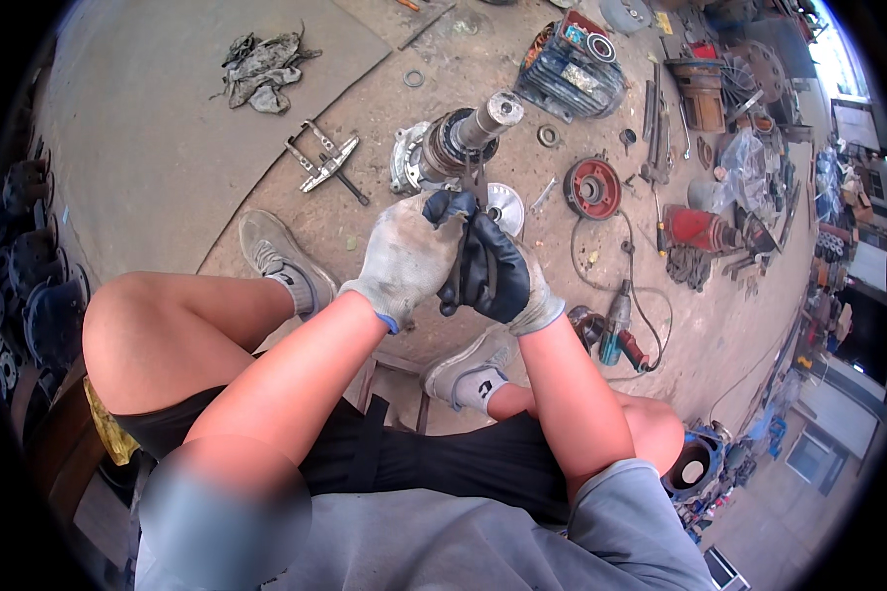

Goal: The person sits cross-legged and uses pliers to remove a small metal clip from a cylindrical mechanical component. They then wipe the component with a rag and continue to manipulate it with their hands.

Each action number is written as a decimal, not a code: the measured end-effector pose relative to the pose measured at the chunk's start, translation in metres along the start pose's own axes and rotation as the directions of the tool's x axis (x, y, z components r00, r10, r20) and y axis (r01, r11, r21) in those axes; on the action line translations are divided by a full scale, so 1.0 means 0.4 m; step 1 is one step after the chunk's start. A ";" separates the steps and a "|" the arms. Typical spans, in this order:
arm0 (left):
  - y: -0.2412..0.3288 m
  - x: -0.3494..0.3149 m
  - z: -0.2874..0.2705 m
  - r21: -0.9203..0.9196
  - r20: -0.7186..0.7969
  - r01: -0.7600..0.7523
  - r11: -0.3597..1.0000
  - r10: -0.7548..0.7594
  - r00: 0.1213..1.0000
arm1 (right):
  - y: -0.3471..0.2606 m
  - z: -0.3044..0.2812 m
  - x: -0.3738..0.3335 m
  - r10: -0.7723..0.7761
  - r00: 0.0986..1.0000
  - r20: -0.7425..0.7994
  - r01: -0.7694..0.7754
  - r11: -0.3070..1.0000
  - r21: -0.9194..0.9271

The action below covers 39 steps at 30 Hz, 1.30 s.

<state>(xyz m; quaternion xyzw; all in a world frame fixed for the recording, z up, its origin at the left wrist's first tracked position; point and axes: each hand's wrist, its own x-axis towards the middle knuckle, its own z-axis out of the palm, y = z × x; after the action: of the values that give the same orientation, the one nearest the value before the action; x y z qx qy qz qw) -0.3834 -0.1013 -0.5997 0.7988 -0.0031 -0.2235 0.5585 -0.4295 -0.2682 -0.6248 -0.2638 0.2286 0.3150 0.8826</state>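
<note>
My left hand (411, 244), in a pale work glove with dark fingertips, is closed, with its knuckles up. Pressed against it, my right hand (498, 264) shows a black-coated palm side and curled fingers. Something thin and dark sticks up from between the two hands, but the fingers hide most of it and its kind is unclear. Just beyond them stands a greasy metal shaft (483, 120) with a bearing and a grey housing (405, 160) at its lower part. A shiny round metal disc (504, 208) lies close to my right hand's fingers.
A gear puller (325, 163) and a crumpled rag (264, 71) lie to the left. Beyond the shaft sits a finned motor body (572, 79). To the right are a red round flange (592, 187), a wrench (544, 194) and a corded power tool (618, 325). More machine parts crowd the far right.
</note>
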 end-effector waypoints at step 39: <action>0.030 0.006 -0.028 0.089 -0.012 0.001 0.996 0.000 1.000 | 0.025 0.054 0.007 0.077 0.997 -0.006 -0.076 0.992 0.101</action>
<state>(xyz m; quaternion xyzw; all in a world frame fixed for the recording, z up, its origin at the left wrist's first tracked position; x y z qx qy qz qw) -0.3743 -0.0963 -0.5866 0.8241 -0.0094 -0.2186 0.5225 -0.4294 -0.2472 -0.6132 -0.2115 0.2587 0.3354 0.8808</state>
